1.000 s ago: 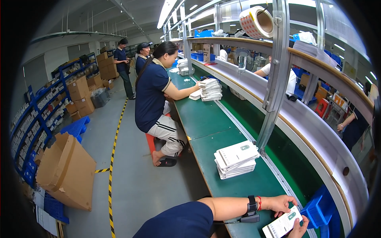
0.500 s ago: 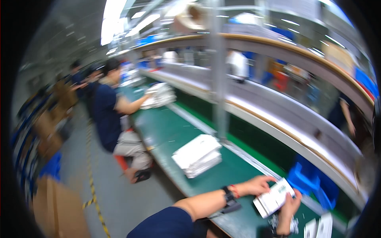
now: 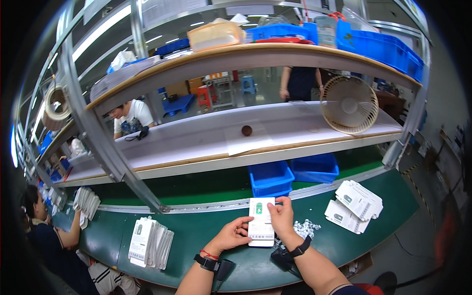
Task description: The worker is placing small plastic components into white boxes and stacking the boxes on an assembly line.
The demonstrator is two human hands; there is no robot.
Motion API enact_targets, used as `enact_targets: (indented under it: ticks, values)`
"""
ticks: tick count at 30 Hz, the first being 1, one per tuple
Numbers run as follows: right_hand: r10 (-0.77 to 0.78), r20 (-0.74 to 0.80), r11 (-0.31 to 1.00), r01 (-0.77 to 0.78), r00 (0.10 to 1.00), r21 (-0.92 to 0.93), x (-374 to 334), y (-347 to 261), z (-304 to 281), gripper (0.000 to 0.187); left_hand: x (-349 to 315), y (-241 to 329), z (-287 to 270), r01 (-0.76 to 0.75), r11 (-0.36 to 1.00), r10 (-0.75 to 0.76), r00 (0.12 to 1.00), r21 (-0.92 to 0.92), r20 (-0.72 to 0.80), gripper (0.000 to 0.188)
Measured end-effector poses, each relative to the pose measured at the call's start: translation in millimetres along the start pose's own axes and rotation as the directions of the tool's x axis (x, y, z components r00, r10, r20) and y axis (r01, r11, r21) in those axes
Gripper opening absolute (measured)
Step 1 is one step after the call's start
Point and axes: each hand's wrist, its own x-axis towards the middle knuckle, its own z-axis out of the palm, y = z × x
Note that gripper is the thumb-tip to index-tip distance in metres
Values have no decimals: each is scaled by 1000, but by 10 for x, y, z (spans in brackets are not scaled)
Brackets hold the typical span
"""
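Note:
A white carton [image 3: 261,231] with green and dark print stands lengthwise over the green bench, between my hands. My left hand [image 3: 230,237] pinches its left edge with bent fingers. My right hand [image 3: 282,220] grips the upper right edge, thumb on the front face. Just right of the carton, partly behind my right wrist, lies a heap of small clear-white plastic pieces [image 3: 307,228]. To the left, a leaning stack of similar flat white cartons [image 3: 151,243] sits on the bench. More cartons [image 3: 355,206] lie fanned out at the right.
Two blue bins [image 3: 270,179] stand behind the carton, under a white shelf [image 3: 196,132] holding a round fan [image 3: 349,104]. A metal post [image 3: 105,132] rises at the left. Beyond it, a co-worker [image 3: 54,241] handles another carton stack. The green bench [image 3: 206,275] curves across the front.
My view has swung to the right and steadied. The carton, tilted before, is now nearly upright in the picture, still in both hands. The right-hand cartons and the fan have come fully into sight.

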Motion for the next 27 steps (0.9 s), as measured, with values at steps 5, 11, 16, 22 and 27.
enact_targets:
  ticks: [5, 11, 16, 22, 27]
  values:
    - [6, 0, 999, -6, 1000, 43, -29, -162, 32, 35, -1, 10, -54, -22, 1000, 22, 991, -2, -129, 60]
    - [-29, 286, 998, 14, 958, 54, 22, 143, 45, 50, 62, 50, -87, -57, 998, 57, 983, 5, -174, 62]
    - [174, 544, 984, -124, 821, -128, -116, -501, 18, 78, 0, 29, -182, -114, 993, 113, 966, 12, -234, 59]
    - [84, 589, 996, -71, 804, -44, -154, -343, 23, 109, -14, 66, -194, -118, 993, 111, 968, -18, -224, 59]
    - [152, 515, 986, -91, 843, -142, -238, -474, 78, 115, -109, 225, -219, -84, 996, 79, 977, -18, -200, 62]
